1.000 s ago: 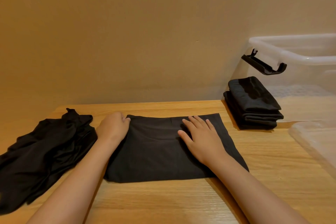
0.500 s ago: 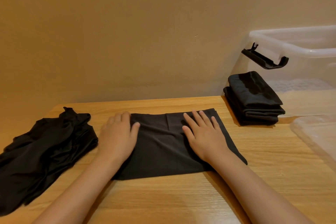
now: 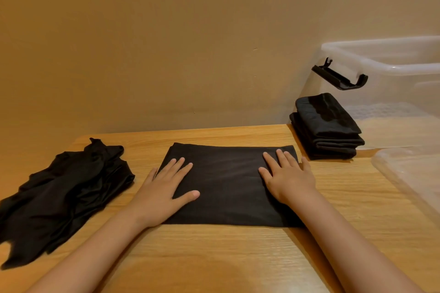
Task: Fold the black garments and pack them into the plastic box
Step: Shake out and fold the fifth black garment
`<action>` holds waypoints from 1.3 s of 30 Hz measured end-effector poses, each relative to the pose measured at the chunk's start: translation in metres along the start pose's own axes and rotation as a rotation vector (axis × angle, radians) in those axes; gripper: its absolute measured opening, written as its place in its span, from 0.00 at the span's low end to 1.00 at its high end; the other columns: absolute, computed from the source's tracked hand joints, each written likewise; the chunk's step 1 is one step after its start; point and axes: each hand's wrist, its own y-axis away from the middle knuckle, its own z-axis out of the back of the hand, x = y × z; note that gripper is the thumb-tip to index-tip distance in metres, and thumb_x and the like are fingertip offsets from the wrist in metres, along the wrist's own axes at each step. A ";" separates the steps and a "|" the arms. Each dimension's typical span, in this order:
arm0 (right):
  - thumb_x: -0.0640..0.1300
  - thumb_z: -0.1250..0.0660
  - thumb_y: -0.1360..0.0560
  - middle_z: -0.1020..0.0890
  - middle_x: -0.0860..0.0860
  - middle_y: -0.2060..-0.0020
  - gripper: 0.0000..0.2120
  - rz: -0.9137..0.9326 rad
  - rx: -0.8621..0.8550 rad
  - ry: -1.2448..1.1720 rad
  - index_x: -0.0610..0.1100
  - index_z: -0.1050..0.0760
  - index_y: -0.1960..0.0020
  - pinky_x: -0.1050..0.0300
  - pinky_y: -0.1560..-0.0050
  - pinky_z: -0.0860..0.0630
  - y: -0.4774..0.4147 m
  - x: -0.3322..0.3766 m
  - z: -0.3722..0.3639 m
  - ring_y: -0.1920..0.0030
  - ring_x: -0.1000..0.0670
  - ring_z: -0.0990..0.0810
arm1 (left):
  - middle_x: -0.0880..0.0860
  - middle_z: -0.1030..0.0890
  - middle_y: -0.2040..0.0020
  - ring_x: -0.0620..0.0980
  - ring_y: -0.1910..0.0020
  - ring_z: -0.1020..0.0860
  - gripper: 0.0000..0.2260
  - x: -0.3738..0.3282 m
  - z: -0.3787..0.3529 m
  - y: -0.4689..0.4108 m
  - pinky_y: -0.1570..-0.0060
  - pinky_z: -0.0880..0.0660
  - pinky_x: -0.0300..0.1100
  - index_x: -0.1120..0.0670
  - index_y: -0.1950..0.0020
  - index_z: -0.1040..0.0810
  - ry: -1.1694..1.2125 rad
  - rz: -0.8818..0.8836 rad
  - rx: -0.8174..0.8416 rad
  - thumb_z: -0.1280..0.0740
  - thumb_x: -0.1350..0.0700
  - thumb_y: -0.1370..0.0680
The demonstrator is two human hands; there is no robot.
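left hand [image 3: 164, 192] and right hand [image 3: 289, 178] flat, fingers straight, on the part-folded black garment [image 3: 226, 188]; folded stack [image 3: 326, 126] seems in the plastic box [image 3: 392, 68] already, crumpled pile [image 3: 64, 192] not folded yet

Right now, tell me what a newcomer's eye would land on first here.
The left hand and right hand press flat on a folded black garment at centre. A crumpled black pile lies to its left; a neat folded stack sits far right, under the black latch of the clear plastic box.
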 end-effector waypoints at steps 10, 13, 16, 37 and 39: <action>0.57 0.53 0.17 0.52 0.54 0.21 0.24 0.472 -0.105 -0.069 0.56 0.50 0.22 0.50 0.25 0.61 0.004 0.011 0.004 0.22 0.52 0.60 | 0.40 0.66 0.23 0.38 0.26 0.68 0.37 -0.120 -0.011 0.054 0.24 0.64 0.47 0.45 0.21 0.62 0.091 -0.207 -0.044 0.47 0.33 0.22; 0.56 0.54 0.17 0.52 0.55 0.21 0.23 0.488 -0.012 -0.066 0.58 0.51 0.22 0.52 0.25 0.58 -0.004 -0.003 0.004 0.22 0.54 0.57 | 0.41 0.66 0.22 0.37 0.26 0.69 0.40 -0.153 -0.029 0.067 0.25 0.67 0.46 0.47 0.21 0.62 0.065 -0.288 0.021 0.49 0.30 0.24; 0.57 0.55 0.17 0.51 0.55 0.22 0.24 0.444 0.011 -0.033 0.58 0.52 0.22 0.50 0.25 0.55 0.003 -0.018 0.005 0.22 0.53 0.54 | 0.39 0.61 0.22 0.36 0.25 0.65 0.40 -0.150 -0.032 0.071 0.25 0.65 0.45 0.44 0.20 0.57 0.070 -0.288 -0.017 0.47 0.28 0.26; 0.61 0.30 0.29 0.59 0.65 0.25 0.45 0.679 -0.090 -0.017 0.63 0.58 0.24 0.60 0.25 0.63 0.152 -0.098 -0.036 0.26 0.65 0.63 | 0.39 0.24 0.33 0.39 0.30 0.31 0.21 -0.082 -0.052 0.128 0.27 0.40 0.38 0.44 0.35 0.23 0.247 -0.520 -0.372 0.36 0.59 0.27; 0.56 0.30 0.26 0.49 0.66 0.25 0.37 0.688 -0.191 -0.131 0.65 0.48 0.26 0.63 0.24 0.57 0.153 -0.104 -0.042 0.26 0.66 0.55 | 0.33 0.26 0.35 0.35 0.31 0.31 0.23 -0.082 -0.049 0.134 0.29 0.39 0.34 0.37 0.35 0.25 0.371 -0.444 -0.370 0.38 0.60 0.24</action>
